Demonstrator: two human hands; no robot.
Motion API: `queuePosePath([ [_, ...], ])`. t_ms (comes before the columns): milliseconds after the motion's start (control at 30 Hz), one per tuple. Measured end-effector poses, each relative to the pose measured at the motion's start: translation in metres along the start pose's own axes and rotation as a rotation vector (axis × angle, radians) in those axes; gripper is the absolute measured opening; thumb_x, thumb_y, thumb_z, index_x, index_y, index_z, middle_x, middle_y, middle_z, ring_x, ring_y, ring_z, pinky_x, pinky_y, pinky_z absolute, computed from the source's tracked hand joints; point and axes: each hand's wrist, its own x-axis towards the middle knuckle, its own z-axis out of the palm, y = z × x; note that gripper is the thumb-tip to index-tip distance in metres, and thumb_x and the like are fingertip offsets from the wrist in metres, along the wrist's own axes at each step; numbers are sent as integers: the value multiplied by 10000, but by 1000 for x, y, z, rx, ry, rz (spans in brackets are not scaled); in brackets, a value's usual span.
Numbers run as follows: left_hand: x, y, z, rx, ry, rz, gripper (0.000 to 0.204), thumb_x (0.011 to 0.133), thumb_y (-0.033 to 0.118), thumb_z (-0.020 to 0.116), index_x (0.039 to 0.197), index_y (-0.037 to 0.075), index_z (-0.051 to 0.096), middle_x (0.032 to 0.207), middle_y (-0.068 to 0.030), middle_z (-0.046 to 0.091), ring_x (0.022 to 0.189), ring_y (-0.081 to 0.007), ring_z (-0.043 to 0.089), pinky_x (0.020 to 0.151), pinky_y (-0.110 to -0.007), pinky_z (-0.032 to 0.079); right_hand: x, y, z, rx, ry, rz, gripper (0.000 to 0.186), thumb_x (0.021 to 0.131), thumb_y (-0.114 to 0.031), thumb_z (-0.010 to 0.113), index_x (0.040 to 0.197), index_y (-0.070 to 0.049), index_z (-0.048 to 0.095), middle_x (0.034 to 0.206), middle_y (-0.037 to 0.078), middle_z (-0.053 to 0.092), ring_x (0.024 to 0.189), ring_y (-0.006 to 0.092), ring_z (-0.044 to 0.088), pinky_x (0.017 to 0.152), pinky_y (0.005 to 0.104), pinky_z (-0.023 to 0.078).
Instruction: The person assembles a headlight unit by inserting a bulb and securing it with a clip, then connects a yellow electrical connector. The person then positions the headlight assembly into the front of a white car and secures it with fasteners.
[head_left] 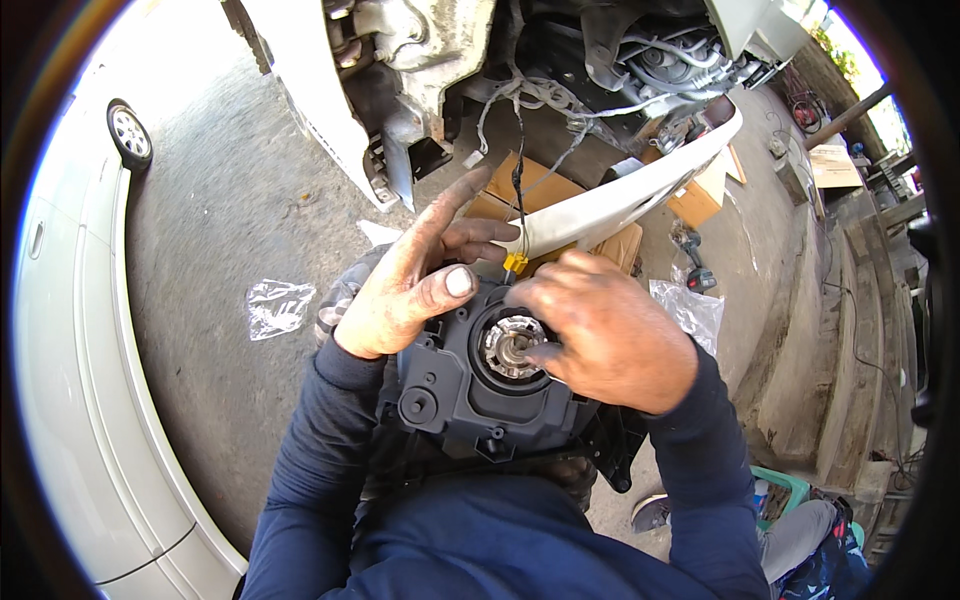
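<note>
One ring [498, 345] (partly behind right fingers [546, 297])

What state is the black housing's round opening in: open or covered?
Open: no cap covers the round opening, and the silvery ring inside shows, though the right hand partly hides it.

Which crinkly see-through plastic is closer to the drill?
The plastic piece on the right, just below the drill in the picture; the other piece lies on the left, between the left hand and the parked car.
</note>
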Motion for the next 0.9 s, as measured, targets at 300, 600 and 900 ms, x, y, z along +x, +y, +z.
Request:
queuePosePath([
  [300,2,-2,0,23,-10,29,1261,871,698,805,1739,24,187,1441,-261,633,1322,-329,629,1180,-455,441,-6,3,12,29,-69,8,343,812,-277,868,1038,-31,790,955,115,639,1013,334,631,911,465,526],
  [600,1,-2,0,24,0,14,1272,859,708,805,1734,14,197,1437,-261,632,1310,-323,634,1168,-447,450,3,4,9,3,-132,-12,274,794,-230,856,930,-14,756,937,120,672,992,350,657,910,481,529],
  [900,1,-2,0,18,-14,17,1207,866,671,809,1708,-7,272,1447,-228,627,1267,-296,632,1146,-421,457,-8,15,-8,545,42,192,304,871,-239,866,1084,-35,789,963,105,726,925,259,700,847,401,560],
])
